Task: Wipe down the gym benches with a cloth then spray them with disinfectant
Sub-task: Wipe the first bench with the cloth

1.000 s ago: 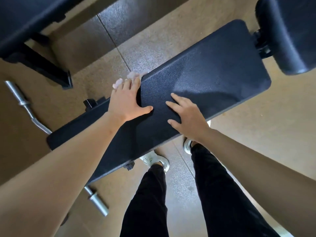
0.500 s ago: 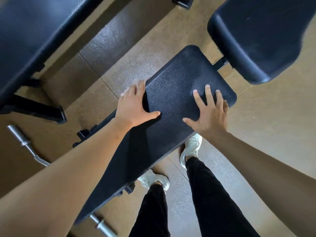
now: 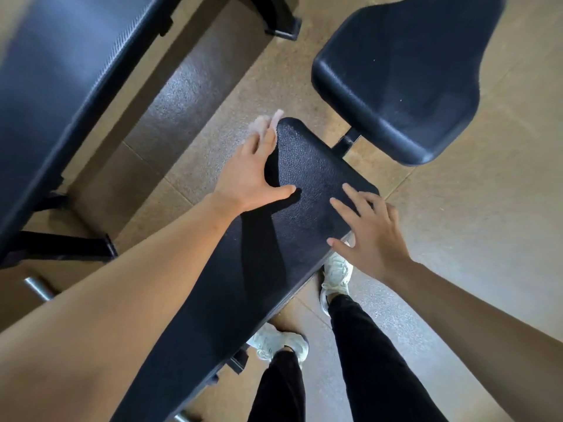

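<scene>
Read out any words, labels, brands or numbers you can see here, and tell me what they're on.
None can be read. The bench pad, the seat pad, the second bench and the cloth under the left hand show no text; any marking on the white shoes is too blurred to read.

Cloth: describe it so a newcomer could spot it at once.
Find the long black bench pad running diagonally through the middle. The left hand lies on its far corner. The cloth is the pale, blurred scrap poking out beyond that hand, the only whitish thing up there.
</scene>
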Action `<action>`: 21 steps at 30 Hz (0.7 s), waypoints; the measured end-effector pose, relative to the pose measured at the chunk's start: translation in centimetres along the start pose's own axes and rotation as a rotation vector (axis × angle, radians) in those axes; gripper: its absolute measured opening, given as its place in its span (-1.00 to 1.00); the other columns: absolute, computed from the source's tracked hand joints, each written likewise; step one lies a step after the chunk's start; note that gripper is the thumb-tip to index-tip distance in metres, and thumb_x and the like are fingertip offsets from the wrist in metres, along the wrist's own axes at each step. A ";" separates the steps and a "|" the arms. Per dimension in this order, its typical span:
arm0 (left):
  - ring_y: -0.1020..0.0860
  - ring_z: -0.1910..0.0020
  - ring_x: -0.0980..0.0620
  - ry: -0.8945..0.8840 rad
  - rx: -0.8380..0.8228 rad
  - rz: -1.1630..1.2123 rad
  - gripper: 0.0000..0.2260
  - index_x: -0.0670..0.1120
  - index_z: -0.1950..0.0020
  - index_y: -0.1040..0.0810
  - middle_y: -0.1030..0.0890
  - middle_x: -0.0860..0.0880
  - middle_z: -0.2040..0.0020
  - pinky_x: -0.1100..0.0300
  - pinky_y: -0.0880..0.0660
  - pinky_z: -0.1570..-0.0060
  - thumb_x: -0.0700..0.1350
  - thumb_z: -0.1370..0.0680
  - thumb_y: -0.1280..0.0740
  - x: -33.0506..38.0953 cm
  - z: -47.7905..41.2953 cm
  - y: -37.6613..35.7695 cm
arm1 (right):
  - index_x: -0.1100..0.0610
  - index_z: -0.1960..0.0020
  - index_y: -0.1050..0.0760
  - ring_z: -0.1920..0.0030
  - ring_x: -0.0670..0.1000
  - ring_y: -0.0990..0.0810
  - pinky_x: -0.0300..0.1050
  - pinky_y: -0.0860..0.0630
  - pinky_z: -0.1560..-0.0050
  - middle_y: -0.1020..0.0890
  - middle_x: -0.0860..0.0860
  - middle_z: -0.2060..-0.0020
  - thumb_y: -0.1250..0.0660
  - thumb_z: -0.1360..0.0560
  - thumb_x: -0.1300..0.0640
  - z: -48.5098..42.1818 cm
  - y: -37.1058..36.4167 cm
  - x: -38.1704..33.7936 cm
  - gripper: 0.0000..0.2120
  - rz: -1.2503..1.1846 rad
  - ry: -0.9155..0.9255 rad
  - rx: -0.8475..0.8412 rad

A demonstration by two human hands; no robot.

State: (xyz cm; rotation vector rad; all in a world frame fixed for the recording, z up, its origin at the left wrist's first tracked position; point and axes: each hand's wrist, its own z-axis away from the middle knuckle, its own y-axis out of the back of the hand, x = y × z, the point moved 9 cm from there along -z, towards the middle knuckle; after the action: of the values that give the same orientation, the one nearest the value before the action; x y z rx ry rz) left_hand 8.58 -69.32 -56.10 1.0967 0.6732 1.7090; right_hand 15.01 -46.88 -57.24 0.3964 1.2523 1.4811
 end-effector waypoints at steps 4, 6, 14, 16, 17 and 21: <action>-0.38 -0.45 -0.15 -0.081 0.005 -0.021 0.06 0.22 -0.68 0.07 -0.30 -0.07 -0.53 -0.16 -0.48 -0.35 0.36 -0.33 -0.46 2.1 -2.5 0.0 | 0.03 -0.53 -0.36 -0.53 0.16 -0.24 0.23 -0.35 -0.35 -0.22 0.05 -0.61 -0.46 -0.45 -0.17 1.7 -0.7 1.6 -0.28 0.030 0.008 0.023; -0.20 -0.58 -0.24 -0.083 -0.033 -0.151 0.00 0.14 -0.68 -0.05 -0.19 -0.11 -0.61 -0.22 -0.31 -0.50 0.42 -0.35 -0.40 3.0 -3.9 -0.7 | 0.04 -0.55 -0.33 -0.56 0.15 -0.19 0.21 -0.32 -0.39 -0.20 0.05 -0.61 -0.44 -0.47 -0.15 1.8 -1.0 1.6 -0.28 0.017 0.012 0.015; -0.11 -0.63 -0.14 -0.278 -0.069 -0.342 -0.17 0.12 -0.54 -0.36 -0.32 -0.06 -0.58 -0.35 0.00 -0.55 0.49 -0.34 -0.21 7.7 -4.0 -2.6 | 0.04 -0.52 -0.38 -0.55 0.12 -0.24 0.21 -0.34 -0.40 -0.24 0.02 -0.60 -0.45 -0.49 -0.08 1.7 -0.6 2.2 -0.35 -0.050 0.057 0.013; -0.10 -0.64 -0.12 -0.350 -0.073 -0.342 -0.21 0.17 -0.55 -0.33 -0.31 -0.04 -0.58 -0.33 0.02 -0.56 0.45 -0.37 -0.27 8.7 -3.0 -3.5 | 0.06 -0.47 -0.45 -0.54 0.08 -0.25 0.20 -0.35 -0.42 -0.30 0.00 -0.57 -0.46 -0.50 -0.03 1.6 -0.3 2.6 -0.43 -0.156 0.060 0.035; -0.09 -0.64 -0.11 -0.384 -0.069 -0.335 -0.21 0.19 -0.57 -0.30 -0.30 -0.03 -0.58 -0.29 0.01 -0.56 0.43 -0.38 -0.30 9.2 -2.4 -3.9 | 0.09 -0.43 -0.49 -0.51 0.07 -0.30 0.19 -0.38 -0.42 -0.37 0.00 -0.53 -0.46 -0.51 0.02 1.6 0.1 2.9 -0.48 -0.242 0.052 0.068; 0.00 -0.67 -0.13 -0.427 -0.043 -0.366 -0.14 0.18 -0.66 -0.12 -0.19 -0.04 -0.65 -0.22 -0.04 -0.56 0.38 -0.40 -0.29 10.0 -0.6 -5.2 | 0.18 -0.34 -0.57 -0.36 0.02 -0.49 -0.39 -0.25 -0.43 -0.56 0.06 -0.34 -0.43 -0.53 0.20 0.1 3.2 4.6 -0.62 -0.549 -0.090 0.238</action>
State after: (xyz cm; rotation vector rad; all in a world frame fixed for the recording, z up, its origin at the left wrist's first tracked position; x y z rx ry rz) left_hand 8.86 -58.05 -56.93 1.1773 0.5219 1.1279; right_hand 11.86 -42.36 -56.16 0.2431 1.3358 0.8454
